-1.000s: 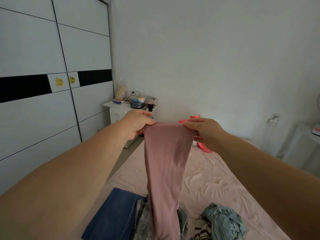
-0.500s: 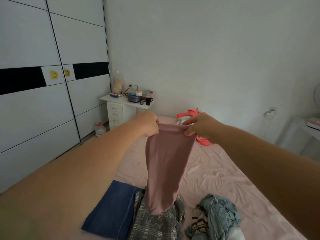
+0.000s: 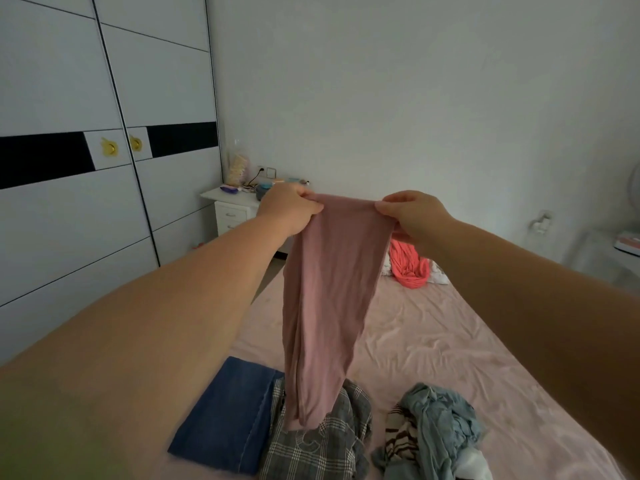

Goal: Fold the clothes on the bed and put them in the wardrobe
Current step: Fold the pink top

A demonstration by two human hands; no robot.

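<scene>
Left hand [image 3: 289,211] and right hand [image 3: 414,214] each pinch a top corner of the pink garment [image 3: 329,306], fingers curled tight; it hangs above the bed [image 3: 433,341]. Its hem touches the plaid garment [image 3: 322,448]; no readable writing shows.

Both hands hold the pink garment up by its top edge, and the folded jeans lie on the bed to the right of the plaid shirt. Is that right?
Not quite. In the head view the left hand and right hand do hold the pink garment up by its top edge, but the folded jeans lie on the bed to the left of the plaid shirt, not the right.
</scene>
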